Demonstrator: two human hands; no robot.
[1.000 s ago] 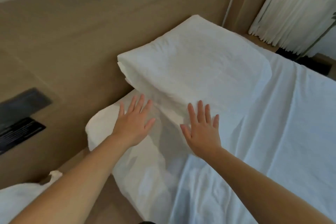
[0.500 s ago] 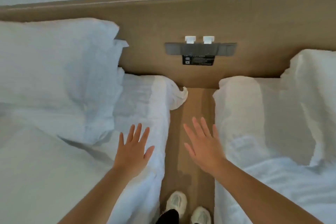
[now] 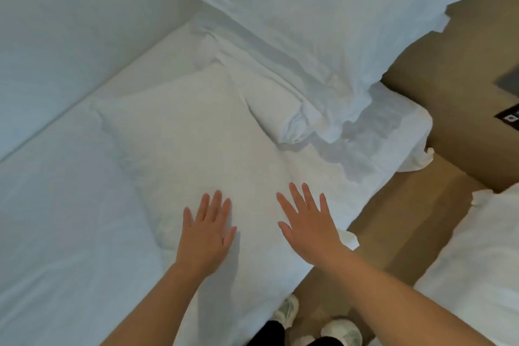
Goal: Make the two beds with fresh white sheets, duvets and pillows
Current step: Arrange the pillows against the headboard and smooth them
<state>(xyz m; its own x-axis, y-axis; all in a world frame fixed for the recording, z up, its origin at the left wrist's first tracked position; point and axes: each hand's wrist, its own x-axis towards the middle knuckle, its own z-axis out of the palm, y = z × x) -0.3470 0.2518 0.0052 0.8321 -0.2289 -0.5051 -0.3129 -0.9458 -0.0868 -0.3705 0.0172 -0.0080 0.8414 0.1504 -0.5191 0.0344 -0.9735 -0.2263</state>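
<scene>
A bed with a white sheet (image 3: 64, 233) fills the left and middle of the head view. A bare white pillow (image 3: 191, 143) lies flat on it. A second pillow in a crumpled white case (image 3: 323, 17) leans at the head end. My left hand (image 3: 209, 236) is spread flat, fingers straight, over the near edge of the flat pillow. My right hand (image 3: 310, 226) is spread the same way over the sheet by the pillow's right edge. Neither hand holds anything. The corner of the second bed (image 3: 483, 261) shows at the right.
A brown floor strip (image 3: 393, 236) runs between the two beds, with my white shoes (image 3: 314, 320) on it. The tan headboard panel (image 3: 449, 73) with a dark plate (image 3: 509, 118) stands at the upper right. A white wall (image 3: 56, 22) borders the bed on the left.
My view swung from the right bed across the gap to the left bed. Both hands, still spread flat, now hover over the flat pillow and sheet there.
</scene>
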